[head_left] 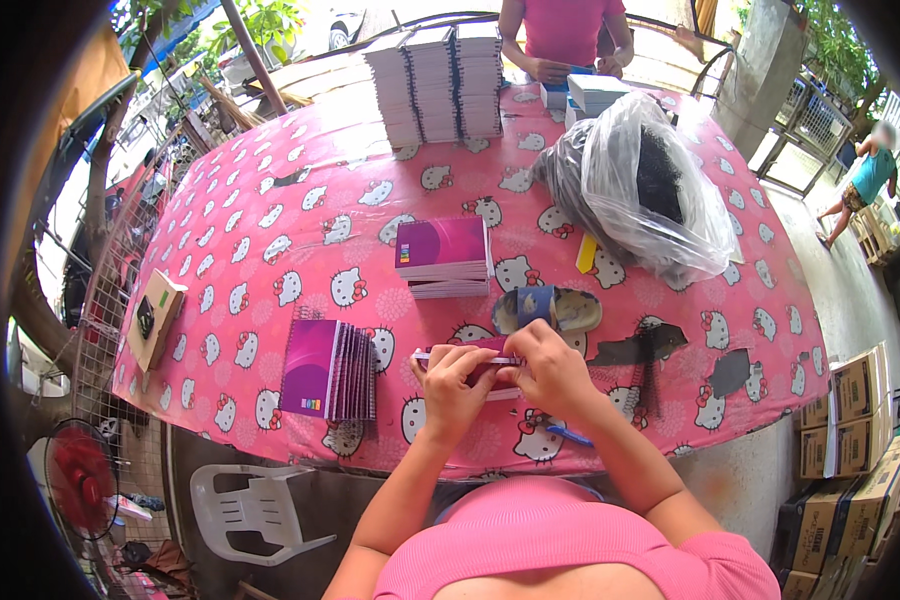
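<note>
"Fingers of the left hand (454, 388) are gripping a slim, purple-covered notebook (485, 358), tilted so its edge is facing up, yes?"

"Yes, and the right hand (547, 368) is pinching it too, thumb and fingertips close together near its right end. A white edge is showing just below; I can't tell whether it belongs to the same one."

"Where is it all happening?"

"Near the front edge of a broad desk (250, 335), which is wearing a pink cloth printed with white cat faces."

"Start from the left, then."

"A round red fan (80, 478) is standing off the desk, and a flat brown cardboard piece (148, 343) is lying by the left edge, carrying a small black object (146, 318). Next, a fanned row of purple spiral notebooks (312, 368) is resting left of the hands."

"And in the middle?"

"Tall white-edged stacks of spiral-bound notebooks (435, 85) are rising at the far side; a shorter stack of purple notebooks (442, 244) is sitting nearer. A blue-strapped sandal (537, 307) is lying just beyond the right hand."

"Further right?"

"Someone in a pink top (564, 28) is working across the desk. A thin blue pen (570, 435) is lying beside the right forearm, and a clear plastic bag with dark contents (705, 215) is slumping farther back."
</note>
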Available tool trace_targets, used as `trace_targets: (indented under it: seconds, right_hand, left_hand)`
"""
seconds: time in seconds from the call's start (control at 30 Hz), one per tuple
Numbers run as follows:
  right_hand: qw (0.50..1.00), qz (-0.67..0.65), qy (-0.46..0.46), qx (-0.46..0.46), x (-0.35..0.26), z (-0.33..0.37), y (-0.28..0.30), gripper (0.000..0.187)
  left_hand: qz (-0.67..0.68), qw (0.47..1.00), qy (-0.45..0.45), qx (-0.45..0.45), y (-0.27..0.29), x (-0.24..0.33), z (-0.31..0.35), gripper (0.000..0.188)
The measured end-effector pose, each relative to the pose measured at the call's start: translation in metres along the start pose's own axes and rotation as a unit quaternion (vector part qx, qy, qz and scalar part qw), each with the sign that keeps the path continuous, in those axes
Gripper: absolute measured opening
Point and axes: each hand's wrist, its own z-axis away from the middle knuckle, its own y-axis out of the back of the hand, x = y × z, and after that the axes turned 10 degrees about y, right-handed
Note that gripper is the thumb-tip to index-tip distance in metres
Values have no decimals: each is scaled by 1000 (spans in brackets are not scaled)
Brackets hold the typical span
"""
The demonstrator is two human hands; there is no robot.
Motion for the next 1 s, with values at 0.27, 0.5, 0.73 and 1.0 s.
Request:
trace_targets:
  seconds: [0.27,0.5,0.73,1.0]
  right_hand:
    - [997,69,-1,-18,1,2,-10,16]
    - [993,84,-2,-78,86,-16,35,52]
    - [973,210,-97,-13,124,-15,10,56]
    - [993,-108,-33,-45,97,-6,33,27]
  left_hand:
    - [-15,1000,19,-6,2,7,1,23]
    - [-14,1000,-9,3,0,6,-1,23]
    - [-26,999,-6,25,-5,11,-7,34]
    - [14,1000,15,-3,-4,6,0,45]
